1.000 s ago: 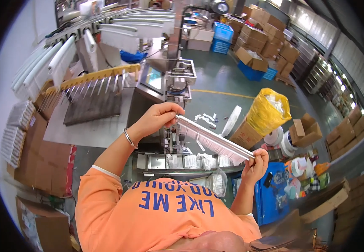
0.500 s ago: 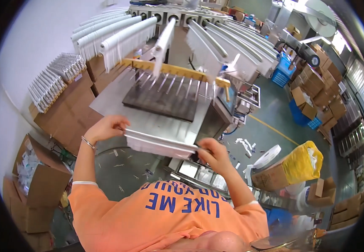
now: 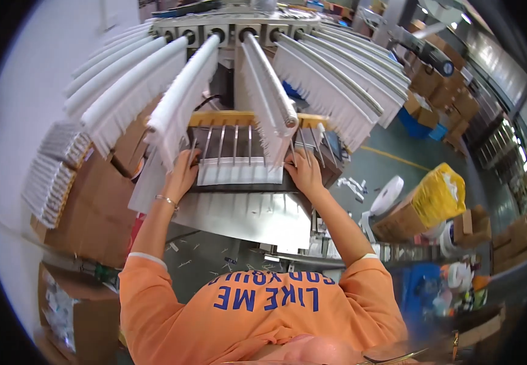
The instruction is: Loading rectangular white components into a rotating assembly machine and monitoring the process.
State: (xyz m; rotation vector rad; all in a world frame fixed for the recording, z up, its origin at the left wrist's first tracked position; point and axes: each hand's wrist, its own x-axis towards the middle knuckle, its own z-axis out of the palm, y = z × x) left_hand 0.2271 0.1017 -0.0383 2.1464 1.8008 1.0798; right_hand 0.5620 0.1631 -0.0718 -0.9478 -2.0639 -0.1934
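A white fringed strip [image 3: 240, 173] spans the gap between my hands, lying over the front of a dark plate [image 3: 248, 188]. My left hand [image 3: 182, 174] has its fingers closed at the strip's left end. At the right end, my right hand [image 3: 305, 173] grips with thumb and fingers bent. Thin metal rods [image 3: 250, 146] stick out from a yellow bar [image 3: 227, 118] toward me, their tips around the strip's far edge. Hanging white material partly covers the left fingertips and the bar.
Overhead, a rotary machine [image 3: 233, 24] carries several arms hung with white fringed material [image 3: 330, 91], low above my hands. A metal tabletop [image 3: 245, 214] lies nearer me. Racks of white rolls [image 3: 51, 176] and cardboard boxes [image 3: 87, 213] stand left; a yellow bag [image 3: 440, 194] stands right.
Both hands have moved forward with the white strip, from the metal tabletop's near edge to the dark plate by the rods. The hanging arms now appear closer overhead.
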